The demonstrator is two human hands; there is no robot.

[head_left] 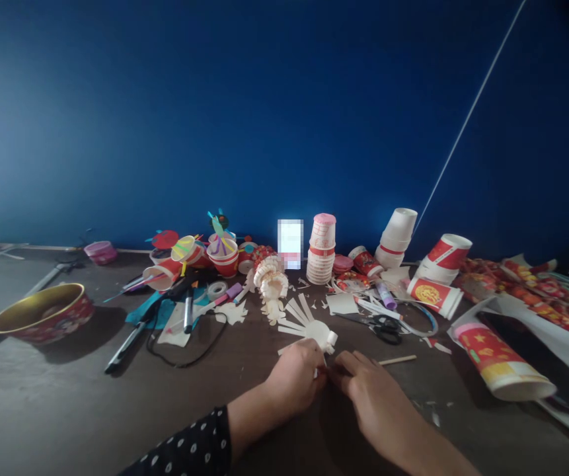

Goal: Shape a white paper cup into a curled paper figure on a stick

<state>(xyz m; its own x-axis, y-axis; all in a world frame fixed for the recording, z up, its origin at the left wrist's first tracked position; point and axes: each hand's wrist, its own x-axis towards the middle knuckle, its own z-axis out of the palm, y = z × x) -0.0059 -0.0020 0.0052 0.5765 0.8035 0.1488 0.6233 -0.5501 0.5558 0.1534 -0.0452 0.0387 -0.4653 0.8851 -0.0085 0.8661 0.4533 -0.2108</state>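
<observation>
A white paper cup [321, 334], slit into a fan of thin strips [294, 318], lies on the dark table [41, 410] just above the hands. The left hand [291, 378] and right hand [371, 396] close together in a pinch on something small (too hidden to name). A hard tug could tear those strips, and a slip could snag the nearby wooden stick [397, 360].

Dark wooden tabletop [41, 423], crowded toward back. Far left, gold-lined red tin [42, 313]. Centre, fringed cut-paper cups [270, 284] just beside tall stack of paper cups [320, 254]. Nearby, tape roll [217, 289], black marker [125, 346], black-handled scissors [386, 328], loose wooden stick [397, 359]. Right, red printed cup [497, 362] on its side atop white sheet [556, 350]; crumpled red paper [527, 297] beyond.
</observation>
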